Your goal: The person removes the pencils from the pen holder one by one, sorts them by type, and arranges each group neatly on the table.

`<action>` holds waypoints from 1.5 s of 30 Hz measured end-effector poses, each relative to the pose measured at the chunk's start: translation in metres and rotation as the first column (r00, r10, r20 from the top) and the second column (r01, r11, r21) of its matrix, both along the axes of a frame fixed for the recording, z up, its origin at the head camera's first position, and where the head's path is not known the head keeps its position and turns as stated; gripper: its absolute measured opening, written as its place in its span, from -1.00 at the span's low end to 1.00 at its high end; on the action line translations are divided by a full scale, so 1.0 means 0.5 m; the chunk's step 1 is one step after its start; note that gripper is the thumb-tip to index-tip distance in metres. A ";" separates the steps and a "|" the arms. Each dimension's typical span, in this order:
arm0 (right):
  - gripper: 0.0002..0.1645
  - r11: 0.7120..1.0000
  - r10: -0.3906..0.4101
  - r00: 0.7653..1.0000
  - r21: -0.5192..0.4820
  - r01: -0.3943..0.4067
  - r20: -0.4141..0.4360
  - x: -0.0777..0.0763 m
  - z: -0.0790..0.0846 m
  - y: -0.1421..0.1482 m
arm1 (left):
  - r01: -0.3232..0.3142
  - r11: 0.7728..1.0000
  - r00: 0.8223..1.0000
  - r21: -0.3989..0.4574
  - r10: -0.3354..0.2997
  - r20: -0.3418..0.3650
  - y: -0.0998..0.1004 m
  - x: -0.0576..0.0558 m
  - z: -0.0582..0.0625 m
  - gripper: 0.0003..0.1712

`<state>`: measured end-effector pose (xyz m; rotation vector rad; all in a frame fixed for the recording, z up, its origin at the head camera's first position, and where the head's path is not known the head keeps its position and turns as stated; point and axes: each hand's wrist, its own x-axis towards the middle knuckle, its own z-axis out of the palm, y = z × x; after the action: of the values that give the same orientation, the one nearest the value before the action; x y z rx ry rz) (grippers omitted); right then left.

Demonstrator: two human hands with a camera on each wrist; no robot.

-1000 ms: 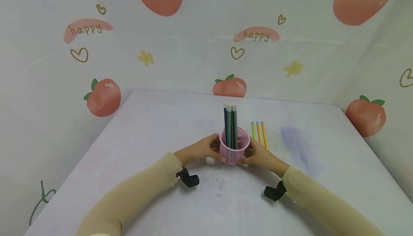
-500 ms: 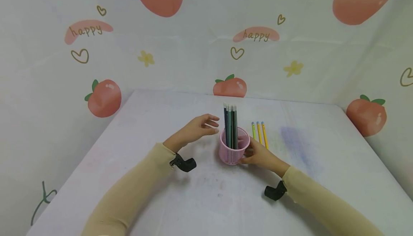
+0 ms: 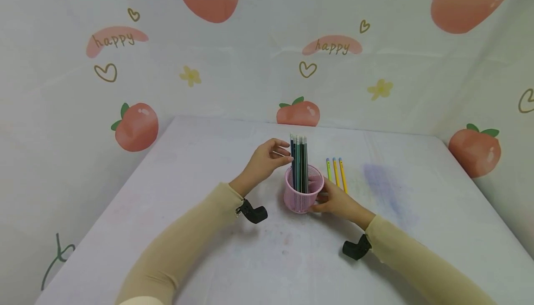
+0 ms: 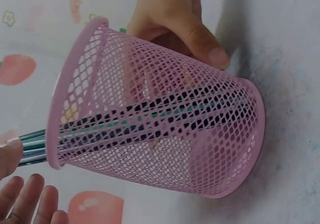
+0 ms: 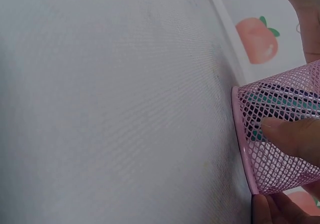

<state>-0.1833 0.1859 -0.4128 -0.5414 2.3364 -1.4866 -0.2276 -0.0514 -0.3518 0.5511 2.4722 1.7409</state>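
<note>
A pink mesh pen holder (image 3: 301,201) stands upright on the table, with a bundle of dark green and blue-black pencils (image 3: 299,163) rising from its left part. My right hand (image 3: 340,200) grips the holder's right side low down; in the right wrist view its thumb (image 5: 292,136) lies against the mesh near the base. Beside the upper part of the bundle is my left hand (image 3: 267,159), fingers parted and loosely bent. Its thumb (image 4: 9,156) overlaps the pencils in the left wrist view; whether it touches them I cannot tell.
Two yellow pencils and a green one (image 3: 329,168) with blue ends lie side by side behind the right hand, partly covered by it. A printed cloth wall (image 3: 246,87) borders the pale table (image 3: 187,258) at the back and sides.
My left hand has let go of the holder's left side, drawn back and up, then come in beside the pencils' upper part. The right hand and the holder have stayed put.
</note>
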 end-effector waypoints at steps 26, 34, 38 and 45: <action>0.15 0.999 -0.001 1.000 0.037 0.001 -0.009 -0.003 0.001 0.002 | -0.050 0.999 0.998 -0.002 0.050 -0.049 0.017 0.007 -0.027 -0.66; 0.13 0.999 -0.012 1.000 0.051 0.012 0.011 -0.002 0.004 0.003 | -0.039 0.999 0.999 0.022 0.040 -0.015 0.019 0.011 -0.017 -0.67; 0.12 0.999 -0.008 1.000 0.045 0.008 0.011 -0.002 0.004 0.003 | -0.038 0.999 0.999 0.026 0.038 0.003 0.019 0.011 -0.017 -0.67; 0.10 0.999 -0.006 1.000 0.039 0.005 0.015 0.001 0.006 0.003 | -0.055 0.997 0.998 0.063 0.053 0.024 0.021 0.004 -0.026 -0.69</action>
<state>-0.1830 0.1875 -0.4100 -0.5125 2.3518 -1.4395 -0.2256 -0.0409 -0.3647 0.4717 2.4468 1.8405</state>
